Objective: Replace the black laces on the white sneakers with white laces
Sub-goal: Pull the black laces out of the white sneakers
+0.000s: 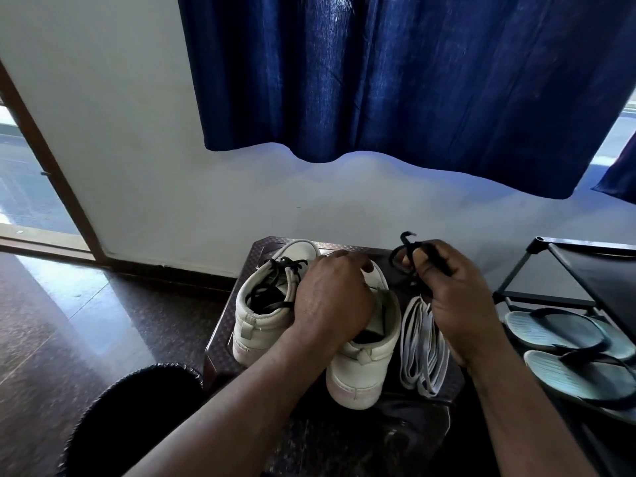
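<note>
Right grip pinches a bundled black lace; left grip covers the right sneaker, fingers seemingly curled on it. White laces lie right of it.

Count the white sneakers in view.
2, both on the stool: the left sneaker, laced black, and the right sneaker beside it, under the left hand. None seems hidden.
</note>
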Available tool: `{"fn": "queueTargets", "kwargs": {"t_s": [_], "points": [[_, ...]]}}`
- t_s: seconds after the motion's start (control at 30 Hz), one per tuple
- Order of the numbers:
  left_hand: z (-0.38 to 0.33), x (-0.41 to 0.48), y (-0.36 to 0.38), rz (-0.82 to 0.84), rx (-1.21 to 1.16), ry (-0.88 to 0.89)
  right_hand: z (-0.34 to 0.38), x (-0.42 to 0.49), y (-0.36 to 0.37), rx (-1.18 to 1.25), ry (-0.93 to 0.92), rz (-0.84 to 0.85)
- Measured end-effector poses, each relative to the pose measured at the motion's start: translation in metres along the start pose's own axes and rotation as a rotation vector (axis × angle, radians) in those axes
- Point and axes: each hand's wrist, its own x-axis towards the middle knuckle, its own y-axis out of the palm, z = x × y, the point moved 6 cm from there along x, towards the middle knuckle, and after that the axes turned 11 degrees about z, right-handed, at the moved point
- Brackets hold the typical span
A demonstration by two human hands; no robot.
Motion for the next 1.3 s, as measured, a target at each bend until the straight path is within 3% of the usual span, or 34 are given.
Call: {"fn": "queueTargets", "kwargs": {"t_s": [0.1, 0.17, 0.27, 0.37, 0.7, 0.8, 1.0, 1.1, 1.3], "points": [[0.005, 0.005, 0.001, -0.054, -0.160, 0.019, -0.003, 0.000, 0.002, -0.075, 0.024, -0.014], [0.008, 0.008, -0.001, -0.046, -0.395, 0.030, -0.004, 0.000, 0.004, -0.163, 0.025, 0.012], [0.008, 0.008, -0.006, 0.059, -0.697, 0.056, 0.002, -0.003, 0.011, -0.243, 0.014, 0.025], [0.001, 0.003, -0.010, 0.150, -0.856, 0.119, 0.008, -0.007, 0.017, -0.237, 0.051, -0.012], [0.000, -0.040, -0.052, -0.069, -0.560, 0.084, 0.040, -0.027, 0.057, -0.684, 0.018, 0.134], [0.017, -0.056, -0.065, -0.055, -0.549, 0.000, 0.050, -0.038, 0.070, -0.636, -0.023, 0.143], [0.066, -0.098, -0.087, -0.022, -0.663, -0.168, 0.051, -0.062, 0.103, -0.242, 0.013, 0.324], [0.088, -0.115, -0.103, -0.033, -0.625, -0.201, 0.051, -0.077, 0.133, -0.061, 0.041, 0.270], [0.150, -0.140, -0.118, 0.177, -0.552, -0.312, 0.012, -0.071, 0.209, -0.303, 0.139, 0.145]]}}
